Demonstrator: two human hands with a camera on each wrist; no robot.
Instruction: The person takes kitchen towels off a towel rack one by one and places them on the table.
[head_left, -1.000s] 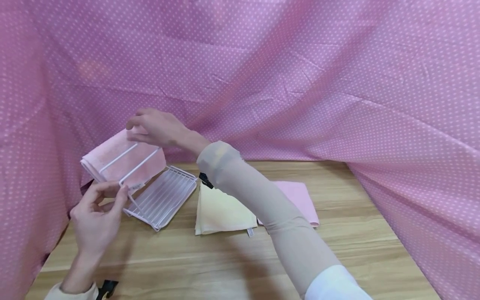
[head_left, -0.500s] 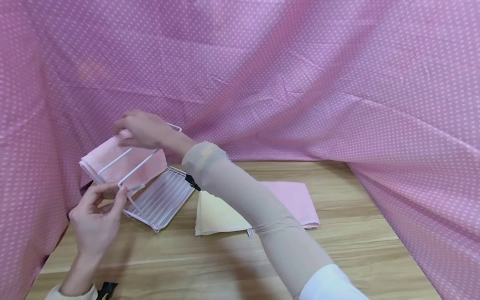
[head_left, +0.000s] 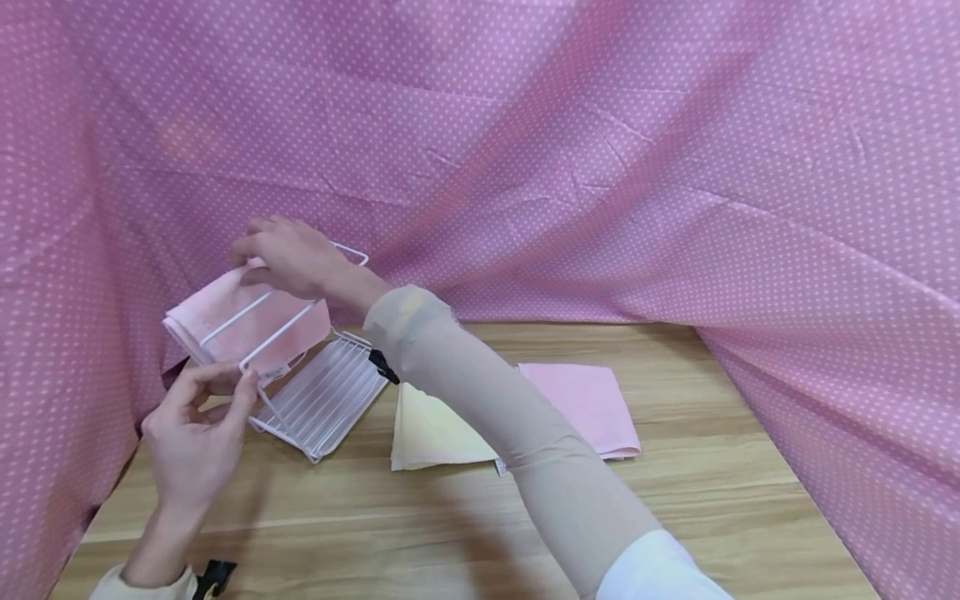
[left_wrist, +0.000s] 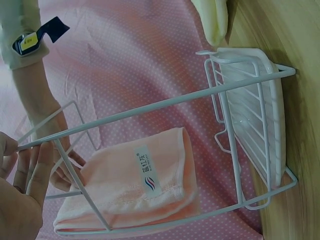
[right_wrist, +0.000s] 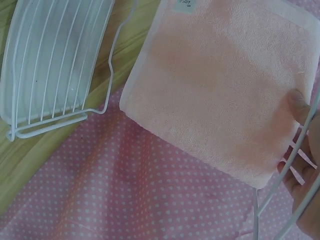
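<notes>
Along the far side hangs a pink cloth curtain with white dots (head_left: 480, 167), beyond a wood-grain table (head_left: 720, 492). At the table's left stands a white wire rack with a slatted lower tray (head_left: 324, 407). A folded peach-pink terry towel (head_left: 306, 332) slants at its upper wires. To the right lie a folded pale-yellow cloth (head_left: 435, 433) and a folded pink cloth (head_left: 581, 404). The right hand (head_left: 291, 257) pinches the towel's far edge; the left hand (head_left: 193, 442) pinches the rack's near upper corner. The towel carries a small white label (left_wrist: 147, 171).

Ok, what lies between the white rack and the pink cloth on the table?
Head view: the yellow cloth, right of the white rack, partly hidden by the right sleeve.
</notes>
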